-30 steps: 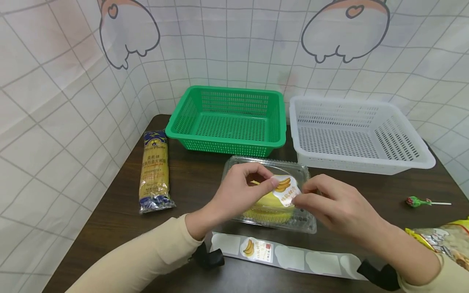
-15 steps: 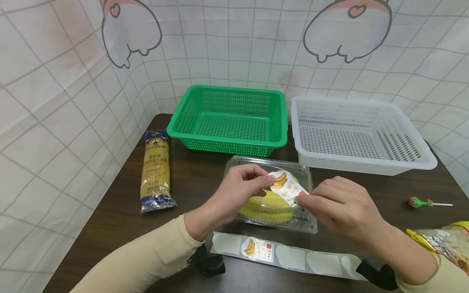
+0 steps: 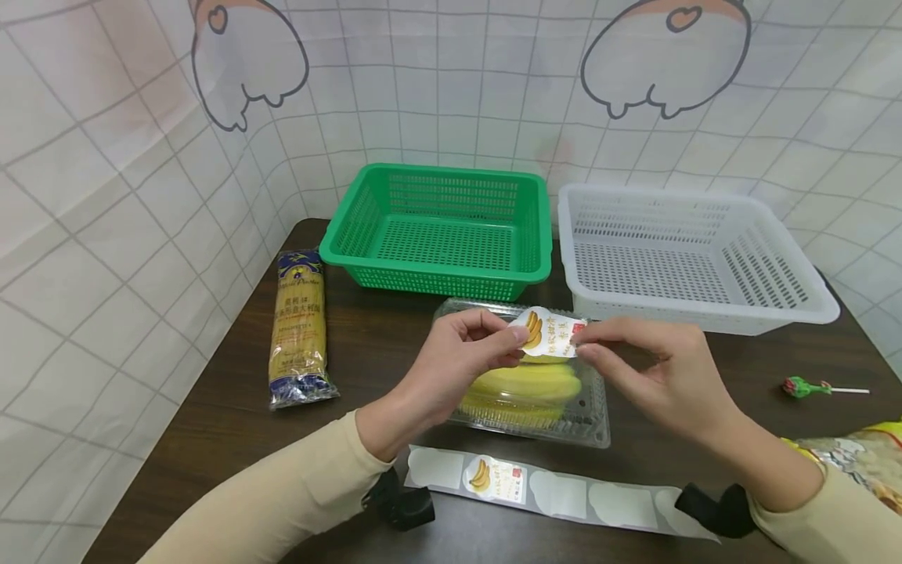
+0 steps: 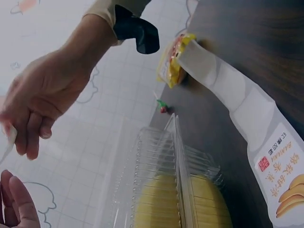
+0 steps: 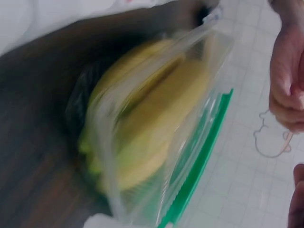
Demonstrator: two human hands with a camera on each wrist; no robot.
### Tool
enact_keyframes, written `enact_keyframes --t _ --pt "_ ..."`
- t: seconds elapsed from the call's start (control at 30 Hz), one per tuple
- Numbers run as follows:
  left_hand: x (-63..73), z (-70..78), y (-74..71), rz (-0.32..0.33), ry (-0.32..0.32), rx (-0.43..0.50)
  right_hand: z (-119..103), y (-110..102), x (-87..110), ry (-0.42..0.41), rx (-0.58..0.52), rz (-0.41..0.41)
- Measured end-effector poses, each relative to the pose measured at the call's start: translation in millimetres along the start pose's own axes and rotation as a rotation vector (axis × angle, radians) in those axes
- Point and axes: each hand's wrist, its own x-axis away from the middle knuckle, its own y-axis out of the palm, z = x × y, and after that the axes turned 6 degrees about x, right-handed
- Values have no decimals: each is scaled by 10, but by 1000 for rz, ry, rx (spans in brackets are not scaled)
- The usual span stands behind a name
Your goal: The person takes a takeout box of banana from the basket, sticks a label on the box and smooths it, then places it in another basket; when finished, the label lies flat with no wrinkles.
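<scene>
A white sticker (image 3: pixel 553 335) printed with bananas is stretched between both hands, above a clear plastic box (image 3: pixel 595 415). My left hand (image 3: pixel 451 356) pinches its left end between thumb and finger. At the other end, my right hand (image 3: pixel 665 372) pinches the edge with the red mark. Yellow bananas (image 3: pixel 524 388) show through the box lid; in the right wrist view the bananas (image 5: pixel 152 114) are blurred. A strip of sticker backing (image 3: pixel 557 495) lies in front of the box, one banana sticker (image 3: pixel 496 479) still on it.
Behind the box stand a green basket (image 3: pixel 437 276) and a white basket (image 3: pixel 698 309). A spaghetti pack (image 3: pixel 298 329) lies at the left. To the right are a lollipop (image 3: pixel 806 387) and a yellow-edged snack bag (image 3: pixel 856 458).
The sticker has turned from slanting down to the right to nearly level, rising slightly. My right hand has moved up with its end; my left hand has hardly moved.
</scene>
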Motion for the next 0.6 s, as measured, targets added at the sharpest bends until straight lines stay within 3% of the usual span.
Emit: enact_keyframes --t 0.23,0.4,0.5,0.6 --pt "-37 -18 38 36 119 -7 -92 39 -105 354 -94 -32" --pt "-36 -34 33 68 206 -89 -117 40 -152 606 -152 -88" --pt "-36 -45 16 76 248 -150 -106 53 -173 696 -205 -125" --pt "-49 -52 -4 66 264 -197 -92 73 -183 725 -268 -139"
